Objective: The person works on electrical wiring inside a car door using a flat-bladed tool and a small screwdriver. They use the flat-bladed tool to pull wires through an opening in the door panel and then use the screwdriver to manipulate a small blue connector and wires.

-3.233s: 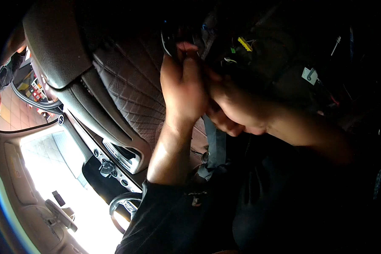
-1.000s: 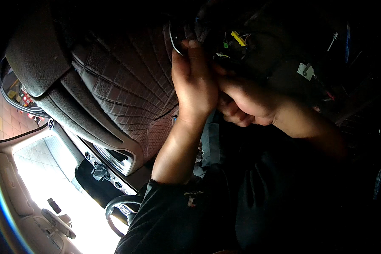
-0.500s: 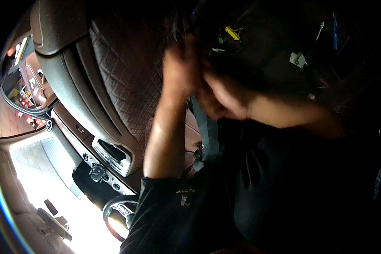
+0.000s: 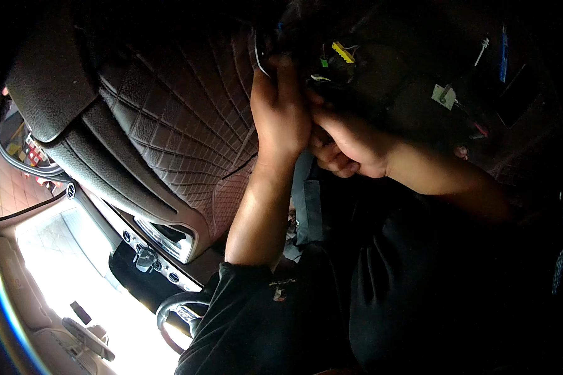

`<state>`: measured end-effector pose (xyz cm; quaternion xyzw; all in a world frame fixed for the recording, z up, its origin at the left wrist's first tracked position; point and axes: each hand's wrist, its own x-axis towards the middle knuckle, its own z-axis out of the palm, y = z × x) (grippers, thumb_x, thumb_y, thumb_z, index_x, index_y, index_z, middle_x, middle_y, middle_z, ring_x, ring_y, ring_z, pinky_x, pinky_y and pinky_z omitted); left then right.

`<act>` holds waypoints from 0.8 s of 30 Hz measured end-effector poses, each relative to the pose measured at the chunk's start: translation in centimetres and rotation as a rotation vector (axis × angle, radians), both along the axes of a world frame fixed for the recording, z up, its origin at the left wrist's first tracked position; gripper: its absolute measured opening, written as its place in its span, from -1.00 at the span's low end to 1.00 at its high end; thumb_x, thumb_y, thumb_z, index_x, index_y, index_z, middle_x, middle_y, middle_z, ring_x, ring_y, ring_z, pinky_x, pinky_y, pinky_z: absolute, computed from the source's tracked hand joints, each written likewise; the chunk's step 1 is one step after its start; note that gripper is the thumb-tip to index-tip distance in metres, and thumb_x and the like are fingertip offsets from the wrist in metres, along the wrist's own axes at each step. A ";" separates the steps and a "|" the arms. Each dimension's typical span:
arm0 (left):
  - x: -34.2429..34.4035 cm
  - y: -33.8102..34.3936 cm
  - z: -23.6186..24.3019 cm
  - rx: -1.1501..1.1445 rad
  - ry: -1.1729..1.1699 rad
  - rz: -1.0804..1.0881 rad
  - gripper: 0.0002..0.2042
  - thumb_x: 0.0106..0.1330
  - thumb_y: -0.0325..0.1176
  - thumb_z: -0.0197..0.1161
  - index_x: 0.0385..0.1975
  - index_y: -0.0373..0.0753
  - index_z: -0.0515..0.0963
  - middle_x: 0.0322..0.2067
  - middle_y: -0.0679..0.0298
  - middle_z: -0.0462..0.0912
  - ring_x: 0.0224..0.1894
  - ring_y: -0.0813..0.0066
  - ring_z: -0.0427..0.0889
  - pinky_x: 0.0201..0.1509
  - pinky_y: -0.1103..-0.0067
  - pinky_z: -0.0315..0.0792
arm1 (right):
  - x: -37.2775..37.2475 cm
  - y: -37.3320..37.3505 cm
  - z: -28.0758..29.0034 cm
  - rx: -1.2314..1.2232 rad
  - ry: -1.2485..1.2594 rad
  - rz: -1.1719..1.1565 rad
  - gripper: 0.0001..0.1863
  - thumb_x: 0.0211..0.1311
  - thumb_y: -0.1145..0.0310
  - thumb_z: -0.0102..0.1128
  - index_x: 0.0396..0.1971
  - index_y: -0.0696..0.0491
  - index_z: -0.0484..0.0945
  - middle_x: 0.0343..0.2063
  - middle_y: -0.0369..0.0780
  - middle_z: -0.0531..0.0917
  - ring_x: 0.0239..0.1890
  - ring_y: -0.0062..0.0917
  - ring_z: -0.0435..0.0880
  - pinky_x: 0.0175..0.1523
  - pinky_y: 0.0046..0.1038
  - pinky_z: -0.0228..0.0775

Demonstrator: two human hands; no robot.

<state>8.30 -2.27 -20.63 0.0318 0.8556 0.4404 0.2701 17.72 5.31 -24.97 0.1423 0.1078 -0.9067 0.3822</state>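
My left hand (image 4: 281,119) reaches away from me beside the edge of a brown quilted car seat (image 4: 181,125). Its fingers are drawn together, and their tips fade into shadow near a thin pale curved strip (image 4: 259,56). Close against it on the right is my right hand (image 4: 350,147), with its fingers curled in toward the palm. Whatever the two hands grip lies hidden between them and in the dark. Just beyond them are a yellow connector (image 4: 343,52) with thin wires, a small green connector (image 4: 324,63) and a pale slim piece (image 4: 321,78).
On the dark surface at the right lie a pale tag (image 4: 443,97), a thin white rod (image 4: 481,51) and a long blue piece (image 4: 503,53). A grey strap-like fabric (image 4: 308,209) hangs below my hands. The steering wheel (image 4: 169,315) and dashboard are at lower left.
The view has shifted, showing more of the quilted seat. Both hands sit slightly further right in the picture, still close together, and are less blurred than before.
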 end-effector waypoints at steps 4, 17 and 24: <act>-0.3 -0.1 -0.1 -0.016 -0.002 0.018 -0.68 0.46 -0.19 -0.08 -0.51 -0.20 0.43 -0.69 0.34 0.51 -0.64 0.60 0.45 -0.54 0.66 0.31 | -0.5 -0.1 0.2 0.015 -0.031 0.041 -0.41 0.31 -0.30 -0.38 -0.71 -0.16 0.18 -0.83 -0.53 0.08 -0.83 -0.83 -0.02 -0.76 -0.73 -0.22; -3.9 -0.8 1.4 -0.471 0.377 -0.527 -0.72 0.36 -0.26 -0.01 -0.36 -0.37 0.53 -0.50 -0.02 0.61 -0.43 0.11 0.62 -0.34 0.39 0.48 | -1.3 -2.9 0.8 -0.194 0.009 -0.155 -0.38 0.30 -0.35 -0.49 -0.69 -0.15 0.18 -0.81 -0.50 0.07 -0.80 -0.76 0.01 -0.70 -0.66 -0.15; 1.9 -0.6 2.5 -0.200 -0.267 -0.140 -0.68 0.41 -0.20 0.01 -0.12 -0.39 0.41 -0.51 0.14 0.60 -0.43 0.40 0.65 -0.38 0.55 0.47 | 3.7 -1.8 0.8 -0.183 -0.102 0.005 -0.38 0.28 -0.37 -0.44 -0.63 -0.11 0.20 -0.80 -0.49 0.08 -0.79 -0.74 0.04 -0.68 -0.65 -0.15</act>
